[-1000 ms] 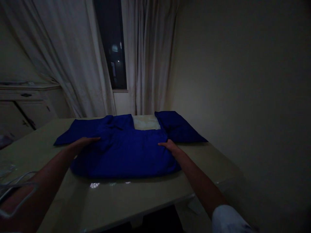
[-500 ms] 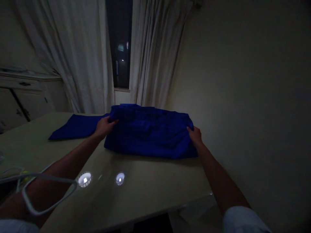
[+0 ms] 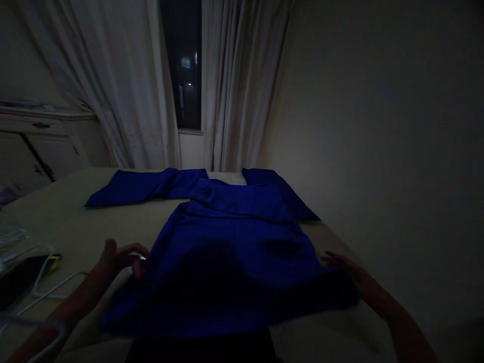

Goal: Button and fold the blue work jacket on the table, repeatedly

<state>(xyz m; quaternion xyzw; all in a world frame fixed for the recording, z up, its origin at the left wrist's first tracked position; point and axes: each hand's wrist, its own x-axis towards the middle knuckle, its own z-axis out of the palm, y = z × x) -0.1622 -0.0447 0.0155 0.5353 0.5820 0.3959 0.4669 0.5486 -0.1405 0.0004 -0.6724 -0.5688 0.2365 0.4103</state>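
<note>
A blue garment (image 3: 234, 242) that looks like a long-sleeved shirt lies spread over the table. Its near edge is blurred and reaches the table's front side. One sleeve-like part (image 3: 132, 186) stretches out at the far left; another (image 3: 293, 196) slants down on the far right. By the garment's left edge, my left hand (image 3: 126, 256) has its fingers apart and curved, with nothing held in them. My right hand (image 3: 346, 264) is at the right edge, fingers stretched out above the cloth. Whether either hand touches the fabric is hard to tell in the dim light.
Left of the garment, a dark flat object (image 3: 22, 277) with a yellow end lies on the pale table (image 3: 68, 227). A white cable (image 3: 41, 297) loops near my left forearm. Curtains (image 3: 124, 91) hang behind, and a wall (image 3: 359, 126) runs close along the right.
Both hands have let go of the bunched garment and come nearer, farther apart. The cloth has been unfolded towards me, and the right sleeve-like part now shows.
</note>
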